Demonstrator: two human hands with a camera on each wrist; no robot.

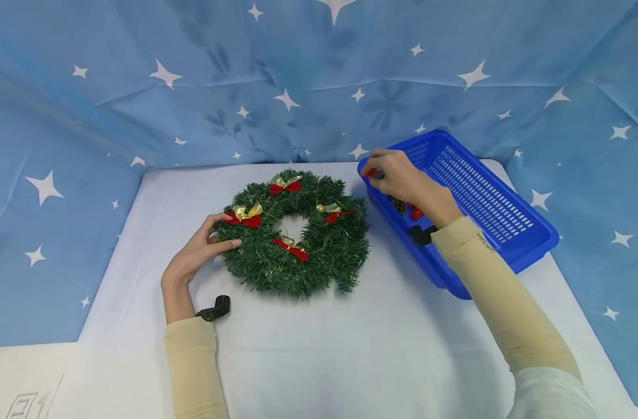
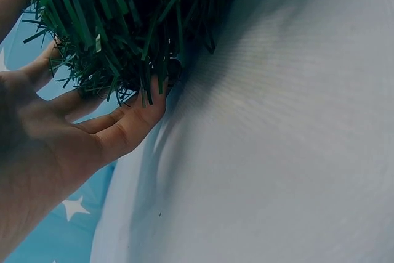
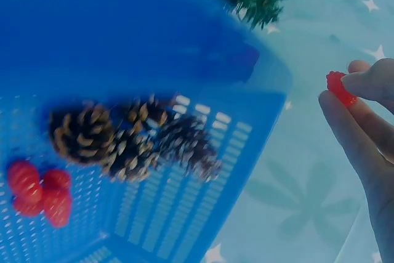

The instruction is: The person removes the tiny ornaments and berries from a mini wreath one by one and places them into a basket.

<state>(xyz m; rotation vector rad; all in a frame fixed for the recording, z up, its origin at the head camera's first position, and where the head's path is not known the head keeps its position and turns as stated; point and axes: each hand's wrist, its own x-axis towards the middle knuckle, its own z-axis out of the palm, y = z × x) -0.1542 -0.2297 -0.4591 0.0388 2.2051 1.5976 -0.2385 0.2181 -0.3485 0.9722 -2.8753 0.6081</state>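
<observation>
A green artificial wreath (image 1: 292, 279) lies on the white-covered table, decorated with several red bows with gold ribbon. My left hand (image 1: 195, 253) grips its left side, thumb on top of the greenery; in the left wrist view fingers (image 2: 126, 130) curl beneath its edge. Over the far left corner of the blue basket (image 1: 507, 253), my right hand (image 1: 399, 177) pinches a small bumpy red berry (image 3: 338, 88) between thumb and fingertips. Inside the basket, several brown pine cones (image 3: 83, 133) and shiny red berries (image 3: 46, 192) show in the right wrist view.
To the right of the wreath, the perforated basket stands at an angle. A black item (image 1: 422, 235) lies inside it, partly behind my right arm. Blue curtains (image 1: 298, 116) with white stars enclose the table (image 1: 308, 355) at the back and sides.
</observation>
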